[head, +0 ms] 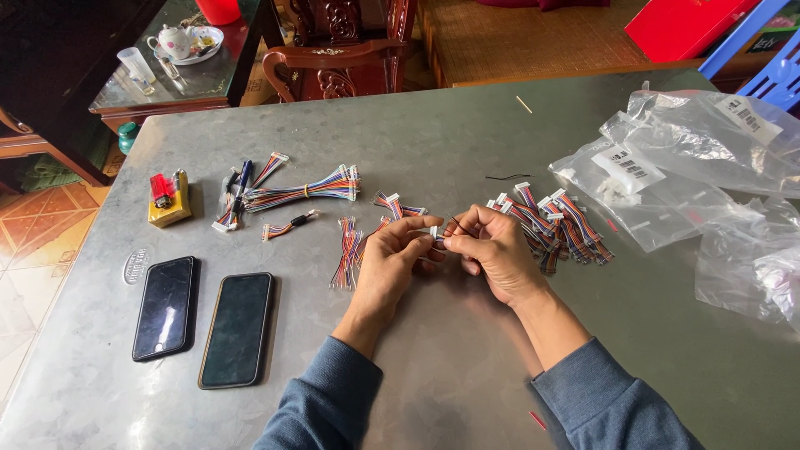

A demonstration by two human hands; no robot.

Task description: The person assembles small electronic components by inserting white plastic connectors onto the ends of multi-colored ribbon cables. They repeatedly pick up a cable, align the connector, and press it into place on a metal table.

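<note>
Hands pinched together on one small white connector at table centre

Left hand (387,262) and right hand (493,250) meet fingertip to fingertip, closed on the white connector (435,234), its thin dark wire (458,223) slanting toward 1 o'clock. Both hands sit equally near. Loose harnesses (347,250) lie at 9 o'clock, a harness pile (562,229) at 3 o'clock.

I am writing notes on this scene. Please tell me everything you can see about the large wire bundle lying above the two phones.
The wire bundle is a long sheaf of thin wires in many colours, seemingly plastic-coated. A tie cinches it near the middle, and white connectors cap its right end. It lies flat on the grey table, running left to right and tilted slightly upward toward the right. Its left end meets a dark blue pen-like thing. Neither hand touches it.
</note>
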